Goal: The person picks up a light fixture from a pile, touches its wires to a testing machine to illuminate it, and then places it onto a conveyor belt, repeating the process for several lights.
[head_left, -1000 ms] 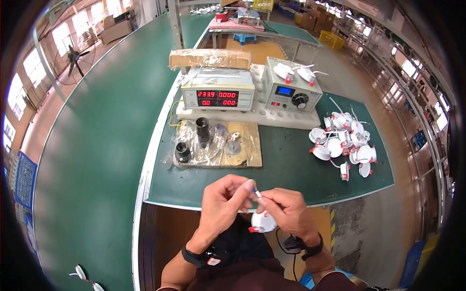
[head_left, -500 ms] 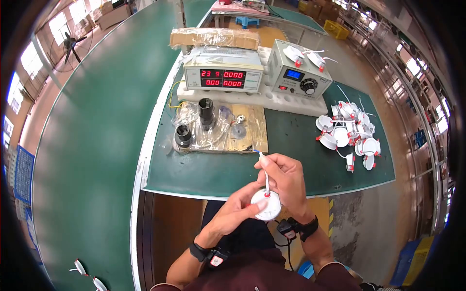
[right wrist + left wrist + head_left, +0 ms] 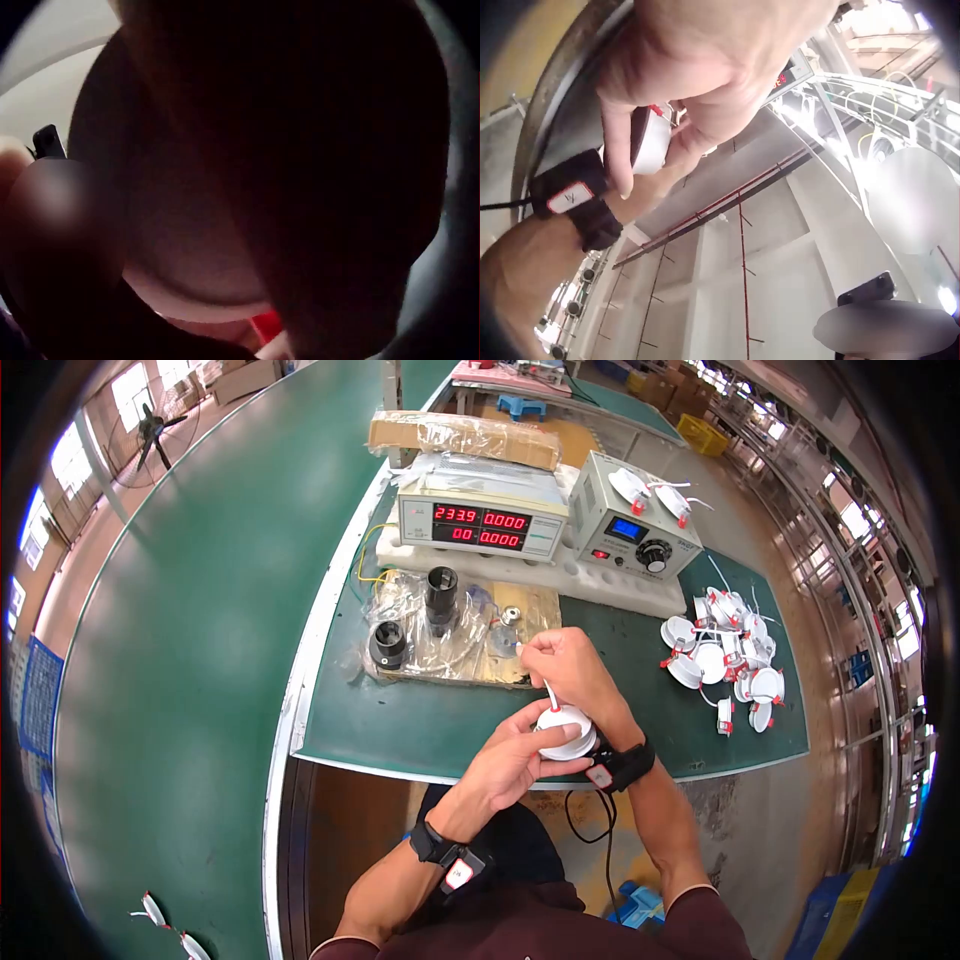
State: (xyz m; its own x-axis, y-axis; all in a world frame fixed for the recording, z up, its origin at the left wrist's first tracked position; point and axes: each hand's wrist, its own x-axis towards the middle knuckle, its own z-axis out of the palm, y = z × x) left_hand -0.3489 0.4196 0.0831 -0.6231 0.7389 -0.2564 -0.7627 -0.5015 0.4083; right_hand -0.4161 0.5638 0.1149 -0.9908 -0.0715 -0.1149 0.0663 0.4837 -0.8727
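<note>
My left hand (image 3: 505, 762) grips a round white downlight (image 3: 566, 722) with red clips, thumb across its face, above the table's front edge. The downlight's white cable (image 3: 551, 698) runs up to my right hand (image 3: 572, 668), which pinches it near its end. Those right fingertips are right at the front right of a wooden board (image 3: 545, 607), close to a small round metal piece (image 3: 511, 616). In the left wrist view the downlight's white side (image 3: 654, 142) shows between the fingers. A large dark shape fills most of the right wrist view.
Two black cylindrical sockets (image 3: 441, 592) stand on the tape-covered board. Behind are a meter with red digits (image 3: 480, 525) and a grey box with a dial (image 3: 637, 520), two downlights on top. A pile of downlights (image 3: 725, 650) lies right; two more (image 3: 152, 909) lie lower left.
Both hands have moved forward over the table with the downlight. My left hand went from the cable end to the downlight's body; my right hand now holds the cable end at the board.
</note>
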